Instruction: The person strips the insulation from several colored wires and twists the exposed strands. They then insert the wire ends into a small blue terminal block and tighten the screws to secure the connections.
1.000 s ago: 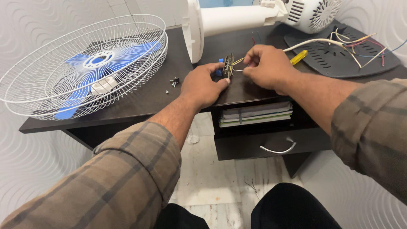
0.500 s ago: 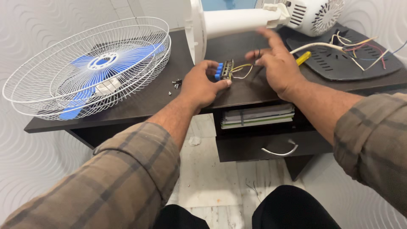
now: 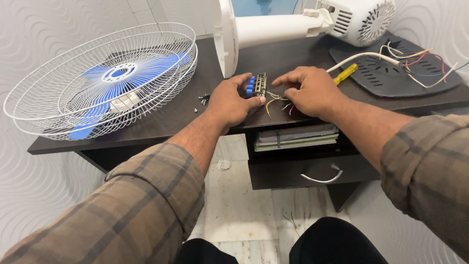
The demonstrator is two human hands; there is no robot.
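My left hand [image 3: 234, 101] grips a small switch block with blue push buttons [image 3: 256, 85] on the dark desk [image 3: 161, 124]. Coloured wires [image 3: 277, 100] trail from the block toward my right hand [image 3: 309, 91], which rests on the desk beside it, fingers bent over the wires and index finger pointing at the block. A yellow-handled screwdriver [image 3: 345, 74] lies just behind my right hand.
A white wire fan cage with blue blades [image 3: 105, 80] lies at the desk's left. A white fan stand with motor housing [image 3: 312, 22] lies across the back. A black base cover [image 3: 395, 73] with loose wires sits at right. Small screws [image 3: 202, 99] lie near my left wrist. Books fill a shelf [image 3: 295, 137] below.
My right hand lifted off the switch block with fingers spread, then came back down onto the wires beside it. My left hand kept its grip on the block.
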